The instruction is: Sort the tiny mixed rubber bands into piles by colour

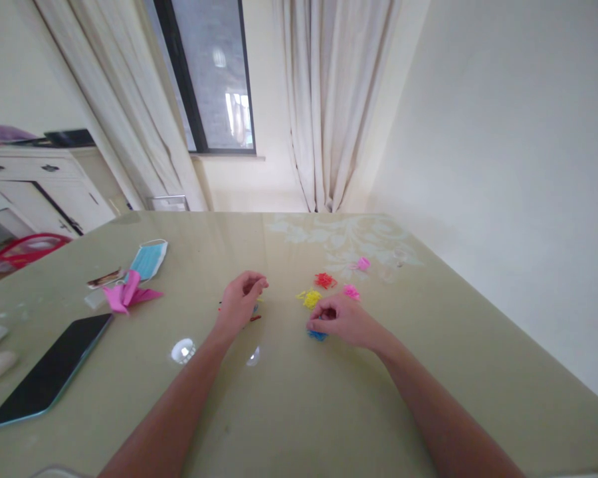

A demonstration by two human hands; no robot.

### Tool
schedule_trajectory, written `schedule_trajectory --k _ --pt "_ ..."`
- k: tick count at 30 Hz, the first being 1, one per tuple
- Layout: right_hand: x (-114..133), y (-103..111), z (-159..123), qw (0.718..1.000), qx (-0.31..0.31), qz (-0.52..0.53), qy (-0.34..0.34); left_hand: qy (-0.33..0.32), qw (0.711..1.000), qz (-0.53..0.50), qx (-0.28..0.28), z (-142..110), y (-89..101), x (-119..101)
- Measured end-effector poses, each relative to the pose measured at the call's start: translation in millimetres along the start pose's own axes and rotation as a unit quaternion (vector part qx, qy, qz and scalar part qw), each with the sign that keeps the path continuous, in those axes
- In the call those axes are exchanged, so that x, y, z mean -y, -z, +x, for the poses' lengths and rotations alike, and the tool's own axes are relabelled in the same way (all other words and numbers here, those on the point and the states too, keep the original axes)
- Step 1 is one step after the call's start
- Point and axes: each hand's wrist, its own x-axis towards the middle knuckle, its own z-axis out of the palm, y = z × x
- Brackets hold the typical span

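Small heaps of tiny coloured bits lie on the greenish table (pixel 299 411): a yellow heap (pixel 311 299), a red heap (pixel 324 280), a pink heap (pixel 351 291), another pink bit (pixel 363 263) farther back, and a blue heap (pixel 317 335). My right hand (pixel 341 320) rests curled over the blue heap, fingers pinched together. My left hand (pixel 240 302) hovers to the left with fingers curled in a pinch; a few red and blue bits (pixel 255 317) lie just under it. What either pinch holds is too small to see.
A dark phone (pixel 50 372) lies at the left front. Behind it are a pink folded paper (pixel 127 294), a blue face mask (pixel 148 259) and a small card (pixel 104 277). The wall runs along the table's right edge; curtains and a window stand behind.
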Motion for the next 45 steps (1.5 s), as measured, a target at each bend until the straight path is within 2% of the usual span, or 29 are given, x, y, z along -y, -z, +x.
schedule_trajectory --k 4,10,14,18,23,26,28,29,31,34,36,40,43,45 --pt "2 -7 2 0.999 -0.047 0.011 0.011 0.008 0.996 -0.074 0.041 -5 -2.4 -9" --pt "7 -15 4 0.989 -0.139 0.047 0.021 -0.017 0.987 -0.079 0.139 -24 -17.8 -27" --pt "9 -17 4 0.987 -0.148 0.052 0.025 -0.017 0.973 -0.123 0.194 -32 -26.7 -30" --pt "5 -20 4 0.987 -0.143 0.060 0.041 -0.011 0.965 -0.154 0.213 -35 -29.1 -29" --pt "6 -15 3 0.987 -0.136 0.077 0.043 -0.015 0.964 -0.140 0.225 -36 -29.2 -32" --pt "15 0 -3 0.977 -0.124 0.173 0.027 -0.038 0.976 -0.077 0.198 -31 -24.5 -29" --pt "21 13 -9 0.960 -0.129 0.246 0.034 -0.068 0.987 0.042 0.140 -26 -18.4 -24" --pt "23 18 -11 0.951 -0.133 0.275 0.044 -0.086 0.983 0.126 0.105 -24 -14.9 -20" --pt "24 26 -14 0.937 -0.140 0.314 0.065 -0.114 0.947 0.296 0.050 -20 -8.2 -11" --pt "24 31 -15 0.925 -0.144 0.342 0.080 -0.117 0.887 0.444 0.043 -18 -1.9 -1" --pt "23 33 -15 0.924 -0.151 0.341 0.079 -0.110 0.873 0.472 0.060 -17 -0.7 2" --pt "14 45 -12 0.941 -0.179 0.285 0.032 -0.106 0.871 0.475 0.070 -14 -0.8 1" --pt "-6 59 -8 0.966 -0.193 0.169 -0.043 -0.106 0.877 0.464 0.070 -13 -0.9 1" --pt "-22 67 -6 0.972 -0.207 0.069 -0.081 -0.102 0.886 0.447 0.067 -12 -1.0 2"
